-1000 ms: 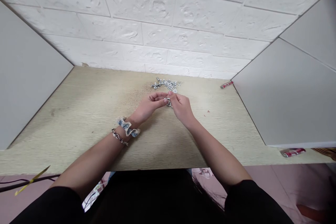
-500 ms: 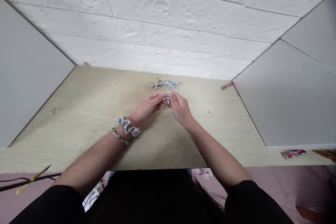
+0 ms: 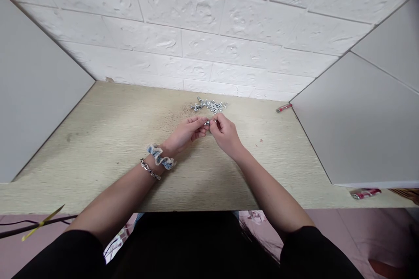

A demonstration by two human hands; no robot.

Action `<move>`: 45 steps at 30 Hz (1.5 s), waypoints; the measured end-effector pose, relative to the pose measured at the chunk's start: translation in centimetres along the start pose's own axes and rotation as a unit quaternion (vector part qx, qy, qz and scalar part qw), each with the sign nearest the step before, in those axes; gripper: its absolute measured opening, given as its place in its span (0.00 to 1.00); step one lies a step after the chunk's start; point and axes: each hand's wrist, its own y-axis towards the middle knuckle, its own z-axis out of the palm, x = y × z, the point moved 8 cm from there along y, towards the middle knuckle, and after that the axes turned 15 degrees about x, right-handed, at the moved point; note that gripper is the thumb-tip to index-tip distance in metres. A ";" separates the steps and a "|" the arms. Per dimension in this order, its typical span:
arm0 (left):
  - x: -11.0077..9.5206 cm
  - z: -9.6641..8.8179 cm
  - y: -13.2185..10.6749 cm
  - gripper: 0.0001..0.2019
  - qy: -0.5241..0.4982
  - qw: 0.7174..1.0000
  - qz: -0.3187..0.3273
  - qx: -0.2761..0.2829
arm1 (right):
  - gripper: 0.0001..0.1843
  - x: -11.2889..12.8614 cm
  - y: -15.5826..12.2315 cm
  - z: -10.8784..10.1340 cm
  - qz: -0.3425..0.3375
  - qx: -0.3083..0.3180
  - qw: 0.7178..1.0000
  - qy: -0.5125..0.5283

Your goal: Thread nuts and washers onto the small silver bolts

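My left hand (image 3: 186, 133) and my right hand (image 3: 224, 133) meet fingertip to fingertip over the middle of the wooden desk (image 3: 108, 139). Between them both pinch a small silver bolt (image 3: 208, 122), which is mostly hidden by the fingers. A scrunchie and a chain bracelet sit on my left wrist. Just beyond the hands lies a small pile of silver bolts, nuts and washers (image 3: 210, 105).
White panels (image 3: 353, 126) wall the desk on the left and right, and a white brick wall stands behind. A small red object (image 3: 283, 107) lies at the back right corner, another red item (image 3: 364, 193) below the right panel. A dark cable with yellow tag (image 3: 39, 223) hangs bottom left.
Both hands have stayed together on the bolt, edging slightly away from me toward the pile, with the fingers shifting around the bolt.
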 end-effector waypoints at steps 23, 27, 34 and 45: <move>0.5 -0.2 0.1 0.09 -0.016 1.000 -0.006 0.003 | 0.05 0.9 0.3 -0.3 -0.090 -0.018 0.995 0.028; 0.6 0.2 0.1 0.08 -0.026 0.999 -0.012 0.018 | 0.06 0.4 0.5 -0.4 -0.082 -0.013 0.991 0.102; 0.8 0.8 -0.2 0.05 -0.059 0.997 -0.035 0.022 | 0.11 -1.3 0.9 0.4 -0.023 0.017 0.965 0.261; 1.0 0.5 -0.1 0.07 -0.098 0.995 -0.029 0.019 | 0.25 -0.5 0.8 0.2 -0.070 0.024 0.955 0.287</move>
